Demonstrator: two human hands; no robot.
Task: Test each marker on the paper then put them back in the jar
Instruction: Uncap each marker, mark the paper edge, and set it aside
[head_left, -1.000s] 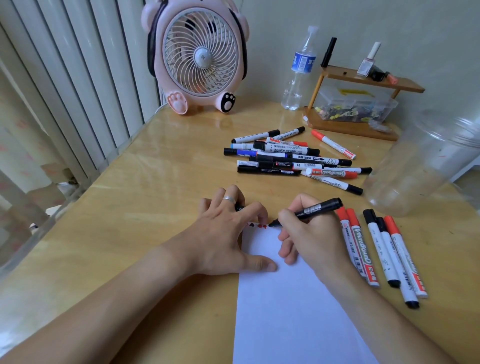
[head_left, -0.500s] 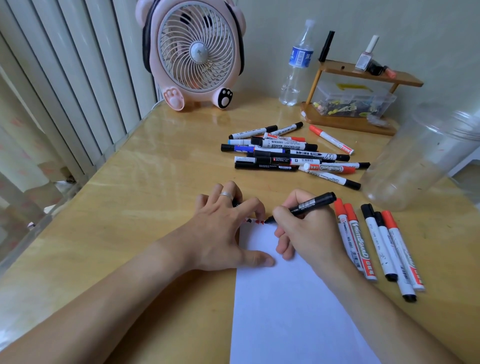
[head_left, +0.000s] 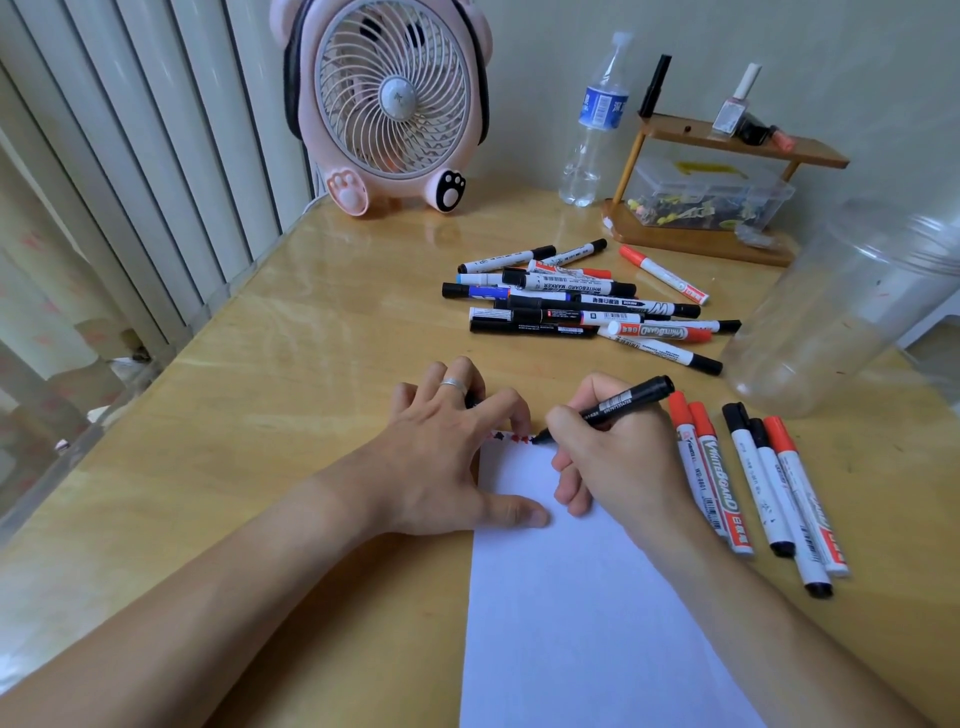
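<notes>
In the head view we see the right hand pinching a black marker like a pen, its tip down on the far edge of the paper, just beside a short row of small red and dark marks; we judge that each new test goes next to the last one so the sheet fills in order. The left hand lies on the paper's far left corner with thumb and index finger spread and pressing down, likely to stop the sheet sliding under the strokes, while something dark, perhaps the cap, peeks out under its curled fingers, though we cannot tell for sure. Just right of the paper, five capped markers lie side by side, which we take to be a sorted group. Farther off, a loose heap of markers sits on the surface, well apart from the paper. The clear jar stands at the right, near both groups, and looks empty, so we reckon nothing has gone back in yet.
</notes>
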